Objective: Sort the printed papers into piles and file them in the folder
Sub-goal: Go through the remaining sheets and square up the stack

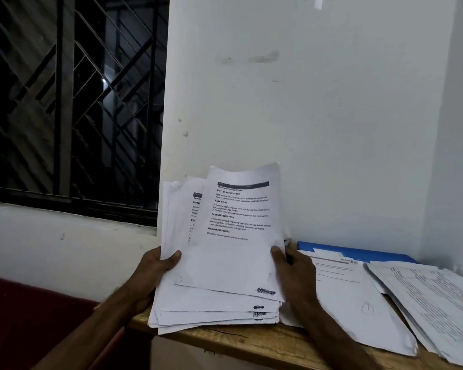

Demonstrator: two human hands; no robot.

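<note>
The left hand (158,265) grips the left edge of a thick stack of printed papers (219,308), thumb on the front; the right hand (294,273) holds the right edge, thumb pressed on the top sheet (238,249); both hands are closed on paper.

The stack sits between the hands and leans back; its bottom edge rests on the left end of the wooden tabletop (225,340); the sheets are fanned out and not lined up; the top sheet has black headings and short lines of print; dark scribbles mark the bottom right corners.

Just right of the right hand a first pile (358,303) lies flat on the tabletop; farther right lies a second pile (433,303); behind them, past the right hand, a blue folder (358,252) lies by the wall, partly under the first pile.

A white wall (318,116) with a few grey smudges stands behind the hands; it meets another wall in a corner far to the right. Up and left of the left hand is a dark window (78,102) with a metal grille of slanted bars; a white ledge (64,222) runs under it; below the left arm is something dark red (24,316); I cannot tell what it is.
</note>
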